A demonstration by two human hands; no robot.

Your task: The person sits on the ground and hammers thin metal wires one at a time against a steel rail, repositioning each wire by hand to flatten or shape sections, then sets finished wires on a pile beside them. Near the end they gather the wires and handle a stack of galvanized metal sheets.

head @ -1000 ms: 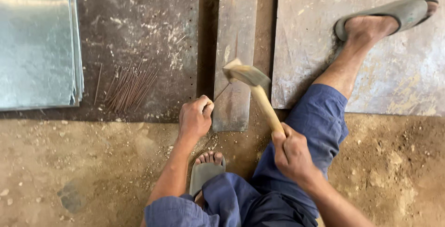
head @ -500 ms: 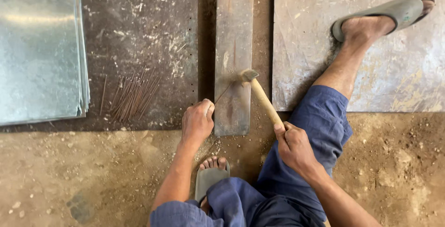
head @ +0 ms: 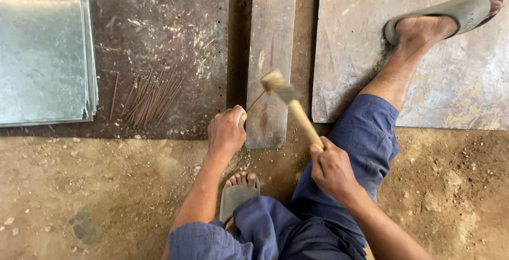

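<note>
Seen from above, sitting on the dirt floor. Left hand clenched, pinching a thin wire rod between thumb and fingers. Rod slanting up from the hand onto the long metal bar. Hand resting at the left edge of the bar, near its lower end.

Right hand wrapped tight around the wooden handle of a hammer. Hammer head blurred, just above the bar and close to the top end of the rod. Hard to tell if head and rod are touching.

Bar lying flat on the floor, pointing away, between a dark metal plate on the left and a paler metal sheet on the right.

A bunch of thin rods lying on the dark plate, near the left hand. A stack of shiny metal sheets at the far left.

Blue trousers on both legs. One foot in a grey sandal stretched out on the paler sheet. Other foot in a sandal tucked in, just below the left hand.
</note>
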